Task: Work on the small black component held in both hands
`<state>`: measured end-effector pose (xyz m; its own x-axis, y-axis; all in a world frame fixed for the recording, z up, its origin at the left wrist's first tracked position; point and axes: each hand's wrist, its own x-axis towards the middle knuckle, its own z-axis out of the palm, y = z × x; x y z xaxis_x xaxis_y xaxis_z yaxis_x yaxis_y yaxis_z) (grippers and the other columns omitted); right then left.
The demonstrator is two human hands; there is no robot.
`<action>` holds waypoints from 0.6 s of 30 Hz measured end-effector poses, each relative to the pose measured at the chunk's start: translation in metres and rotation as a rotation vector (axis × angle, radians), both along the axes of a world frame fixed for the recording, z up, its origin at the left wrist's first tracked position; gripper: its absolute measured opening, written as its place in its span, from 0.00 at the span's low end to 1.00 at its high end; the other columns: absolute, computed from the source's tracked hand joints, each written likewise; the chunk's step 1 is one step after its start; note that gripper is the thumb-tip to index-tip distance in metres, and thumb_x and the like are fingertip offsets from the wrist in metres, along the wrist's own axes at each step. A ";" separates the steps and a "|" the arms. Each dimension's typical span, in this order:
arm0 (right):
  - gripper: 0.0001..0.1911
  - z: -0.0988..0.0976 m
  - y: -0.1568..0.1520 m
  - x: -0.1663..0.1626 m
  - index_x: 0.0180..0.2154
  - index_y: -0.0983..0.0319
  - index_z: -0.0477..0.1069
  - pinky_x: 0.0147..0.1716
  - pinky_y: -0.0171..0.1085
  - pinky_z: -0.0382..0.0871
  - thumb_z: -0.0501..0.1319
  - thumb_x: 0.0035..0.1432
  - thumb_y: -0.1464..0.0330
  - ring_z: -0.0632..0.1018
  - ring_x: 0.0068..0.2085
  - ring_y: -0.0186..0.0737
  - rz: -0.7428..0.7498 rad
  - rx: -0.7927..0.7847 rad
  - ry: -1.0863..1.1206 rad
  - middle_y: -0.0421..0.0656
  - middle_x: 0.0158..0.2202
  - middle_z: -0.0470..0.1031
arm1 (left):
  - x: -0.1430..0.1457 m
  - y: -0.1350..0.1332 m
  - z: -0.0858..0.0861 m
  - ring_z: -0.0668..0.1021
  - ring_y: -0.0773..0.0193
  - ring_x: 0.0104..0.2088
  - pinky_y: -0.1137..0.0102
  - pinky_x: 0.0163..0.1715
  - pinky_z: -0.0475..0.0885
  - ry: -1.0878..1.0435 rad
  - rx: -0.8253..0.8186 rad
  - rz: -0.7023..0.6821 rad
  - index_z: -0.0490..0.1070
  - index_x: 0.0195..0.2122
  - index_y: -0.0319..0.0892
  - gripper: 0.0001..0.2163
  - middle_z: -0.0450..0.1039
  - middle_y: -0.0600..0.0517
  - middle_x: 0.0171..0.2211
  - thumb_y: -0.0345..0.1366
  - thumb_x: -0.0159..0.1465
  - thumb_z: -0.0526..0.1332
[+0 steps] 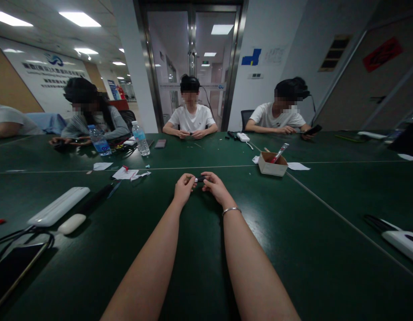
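Note:
Above the green table, both hands meet over a small black piece with a silvery end (200, 179), too small to name for certain. My left hand (184, 188) is closed, pinching its silvery end between thumb and fingertips. At the black end, the curled fingers of my right hand (214, 185) grip it from the other side. A metal bangle (231, 210) circles my right wrist. The fingers partly hide the piece.
An open cardboard box (272, 167) stands ahead to the right. White power bank (59, 206), white mouse-like case (72, 224), cable and phone (17, 272) lie at left. Paper scraps (125, 173) and bottles (140, 139) are farther off. Several people sit around the table (200, 258).

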<state>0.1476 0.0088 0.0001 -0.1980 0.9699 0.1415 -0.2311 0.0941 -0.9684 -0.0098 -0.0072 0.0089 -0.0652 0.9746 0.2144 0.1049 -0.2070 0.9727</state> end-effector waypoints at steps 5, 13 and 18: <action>0.18 -0.002 0.002 0.000 0.42 0.57 0.71 0.26 0.33 0.69 0.66 0.46 0.66 0.73 0.24 0.28 -0.006 0.000 0.022 0.37 0.33 0.69 | -0.001 0.000 0.001 0.78 0.65 0.30 0.74 0.25 0.68 -0.032 -0.024 -0.030 0.71 0.37 0.39 0.12 0.76 0.50 0.28 0.41 0.55 0.63; 0.18 -0.001 0.001 0.000 0.43 0.57 0.70 0.26 0.34 0.69 0.66 0.47 0.66 0.73 0.24 0.28 -0.026 0.006 0.025 0.37 0.35 0.69 | -0.001 0.001 0.000 0.76 0.66 0.24 0.73 0.25 0.67 -0.006 -0.050 0.004 0.72 0.31 0.37 0.17 0.75 0.48 0.24 0.49 0.56 0.62; 0.19 0.000 0.000 0.001 0.43 0.56 0.70 0.25 0.34 0.70 0.66 0.47 0.64 0.73 0.24 0.28 -0.030 0.002 0.032 0.38 0.36 0.69 | -0.003 0.003 -0.001 0.74 0.67 0.23 0.73 0.24 0.67 0.037 -0.049 0.087 0.71 0.28 0.38 0.22 0.74 0.49 0.23 0.56 0.58 0.58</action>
